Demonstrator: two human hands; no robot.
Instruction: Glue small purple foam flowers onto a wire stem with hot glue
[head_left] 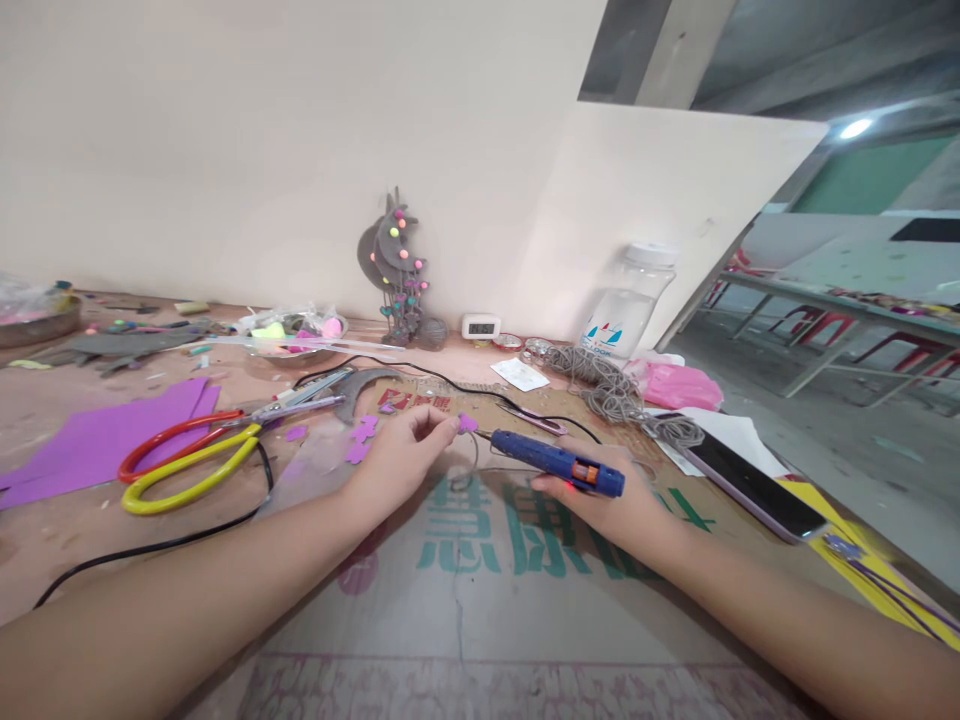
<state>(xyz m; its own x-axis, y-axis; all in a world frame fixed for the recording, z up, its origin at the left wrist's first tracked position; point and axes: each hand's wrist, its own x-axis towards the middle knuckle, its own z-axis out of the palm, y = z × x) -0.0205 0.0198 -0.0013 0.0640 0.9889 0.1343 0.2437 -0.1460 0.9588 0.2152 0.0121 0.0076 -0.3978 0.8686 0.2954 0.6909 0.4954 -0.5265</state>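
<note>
Forearms (247,590) frame a glue gun (551,462) and a purple piece (467,423)

Both forearms stretch up from the lower corners, converging over a sheet of cardboard (390,580). The left hand (412,440) bends inward with its fingers curled, thumb and forefinger pinching the purple piece just above the cardboard; a grey cord (474,455) hangs from it. The right hand (604,490) is wrapped around the blue glue gun, thumb beneath, most fingers hidden. Its nozzle points left, right beside the piece; whether they touch cannot be told.

Around the cardboard the table (37,560) is crowded: scissors (195,462) with one red and one yellow handle, purple sheets (97,440) at left, a phone (757,480) and grey yarn (600,380) at right. Against the pale wall (262,150) stand a grey ornament (397,260) dotted with bright balls, a clock (481,327) and a bottle (622,305). Beyond, at right, another table (855,308) stands over red stools (825,332) on a grey floor.

Large green Chinese characters and smaller red print mark the cardboard. The bottle carries a sailboat design over blurred lettering; the clock's digits are too small to read surely.
</note>
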